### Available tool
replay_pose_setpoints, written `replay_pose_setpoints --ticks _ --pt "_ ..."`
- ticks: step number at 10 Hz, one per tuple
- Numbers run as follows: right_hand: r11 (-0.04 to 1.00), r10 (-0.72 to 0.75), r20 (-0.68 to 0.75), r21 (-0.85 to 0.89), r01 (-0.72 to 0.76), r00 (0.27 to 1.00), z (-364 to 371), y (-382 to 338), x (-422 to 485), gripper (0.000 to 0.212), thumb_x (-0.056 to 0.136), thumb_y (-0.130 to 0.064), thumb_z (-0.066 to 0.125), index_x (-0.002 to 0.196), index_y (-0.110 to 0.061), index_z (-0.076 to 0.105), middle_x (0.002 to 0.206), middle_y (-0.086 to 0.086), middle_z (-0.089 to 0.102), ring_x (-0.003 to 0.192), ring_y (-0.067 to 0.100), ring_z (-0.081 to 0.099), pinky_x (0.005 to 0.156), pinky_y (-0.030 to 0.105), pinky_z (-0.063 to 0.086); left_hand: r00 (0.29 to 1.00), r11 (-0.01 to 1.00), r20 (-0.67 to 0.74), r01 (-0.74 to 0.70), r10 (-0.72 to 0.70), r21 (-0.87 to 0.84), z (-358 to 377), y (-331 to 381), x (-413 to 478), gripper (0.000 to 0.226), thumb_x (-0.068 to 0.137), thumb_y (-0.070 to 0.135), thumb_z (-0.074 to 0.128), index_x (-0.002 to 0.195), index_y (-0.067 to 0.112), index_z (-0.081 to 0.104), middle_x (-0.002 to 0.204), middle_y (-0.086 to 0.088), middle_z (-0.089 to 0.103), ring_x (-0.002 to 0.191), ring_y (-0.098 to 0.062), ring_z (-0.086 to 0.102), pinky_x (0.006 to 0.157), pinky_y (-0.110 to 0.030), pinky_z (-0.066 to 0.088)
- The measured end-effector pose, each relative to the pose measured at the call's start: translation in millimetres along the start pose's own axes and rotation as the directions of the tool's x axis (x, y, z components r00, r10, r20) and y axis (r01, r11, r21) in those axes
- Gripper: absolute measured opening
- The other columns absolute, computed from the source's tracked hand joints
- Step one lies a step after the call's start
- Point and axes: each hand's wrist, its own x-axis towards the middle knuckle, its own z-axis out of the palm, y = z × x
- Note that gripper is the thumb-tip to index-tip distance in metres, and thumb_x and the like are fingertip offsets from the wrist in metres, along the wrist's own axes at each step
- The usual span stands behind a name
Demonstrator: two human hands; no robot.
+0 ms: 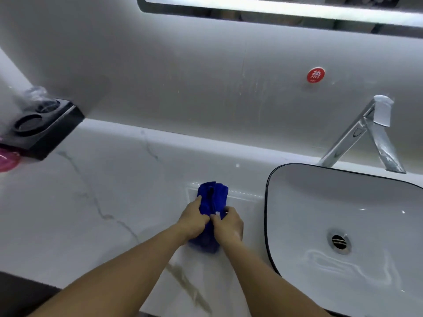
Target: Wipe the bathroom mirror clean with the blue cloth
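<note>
A bunched blue cloth (213,195) is held over the white marble counter (109,197), just left of the basin. My left hand (194,219) grips its left side and my right hand (227,224) grips its right side, thumbs pressed close together. The cloth's lower part hangs beneath my hands. Only the bottom edge of the lit mirror (286,12) shows along the top of the view, well above and beyond my hands.
A white basin (297,202) with a dark rim and a drain sits at the right, with a chrome tap (364,133) behind it. A red round sticker (315,75) is on the wall. A black tray (45,129) with wrapped cups and a pink object (8,160) stand at the left.
</note>
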Motion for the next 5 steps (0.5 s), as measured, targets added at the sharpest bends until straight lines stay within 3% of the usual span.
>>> replay_pose_setpoints --ticks 1,2,3,4,5 --pt "0.997 -0.031 -0.01 -0.075 0.031 0.999 3.1 5.2 3.6 0.018 0.094 -0.025 0.063 0.104 -0.028 0.048 0.087 -0.015 0.051 0.07 -0.003 0.05 0.049 0.009 0.032 0.998 0.965 0.004 -0.063 0.064 0.256 1.7 -12.8 5.4 0.071 0.097 0.013 0.049 0.156 0.02 0.012 0.159 -0.002 0.025 0.139 -0.022 0.036 0.106 -0.027 0.034" --pt "0.988 -0.032 -0.015 -0.151 0.03 0.999 2.9 4.9 5.5 0.019 0.094 -0.027 0.063 0.1 -0.029 0.045 0.083 -0.015 0.05 0.068 -0.001 0.051 0.048 0.013 0.033 0.993 0.845 0.015 -0.105 0.115 0.524 -3.8 -14.7 7.4 0.069 0.1 0.027 0.047 0.157 0.022 0.009 0.159 -0.001 0.027 0.136 -0.023 0.039 0.107 -0.036 0.039" --pt "0.975 0.021 0.024 -0.221 -0.015 0.999 -0.7 -7.7 2.0 0.017 0.094 -0.025 0.061 0.101 -0.021 0.046 0.088 -0.005 0.054 0.069 0.007 0.054 0.049 0.021 0.039 0.993 0.697 0.064 -0.114 0.098 0.708 -11.8 -4.5 -0.3 0.064 0.099 0.033 0.044 0.155 0.021 0.016 0.15 -0.004 0.038 0.126 -0.027 0.046 0.098 -0.041 0.046" --pt "0.955 0.04 0.079 -0.296 -0.015 0.996 -7.5 -18.8 -11.5 0.021 0.088 -0.02 0.06 0.106 -0.015 0.052 0.1 0.003 0.057 0.082 0.017 0.06 0.063 0.03 0.053 0.99 0.528 0.099 -0.135 0.096 0.838 -23.6 6.6 -14.2 0.055 0.092 0.03 0.048 0.144 0.019 0.033 0.139 -0.004 0.043 0.124 -0.026 0.043 0.094 -0.04 0.041" --pt "0.921 -0.057 0.088 -0.38 0.087 0.995 -21.1 -40.0 -31.2 0.04 0.085 -0.023 0.056 0.123 -0.012 0.051 0.12 0.008 0.055 0.104 0.026 0.057 0.087 0.04 0.053 0.978 0.429 0.065 -0.146 0.198 0.892 -45.9 32.6 -34.8 0.064 0.091 0.032 0.048 0.15 0.018 0.026 0.156 -0.004 0.024 0.144 -0.025 0.019 0.11 -0.044 0.028"
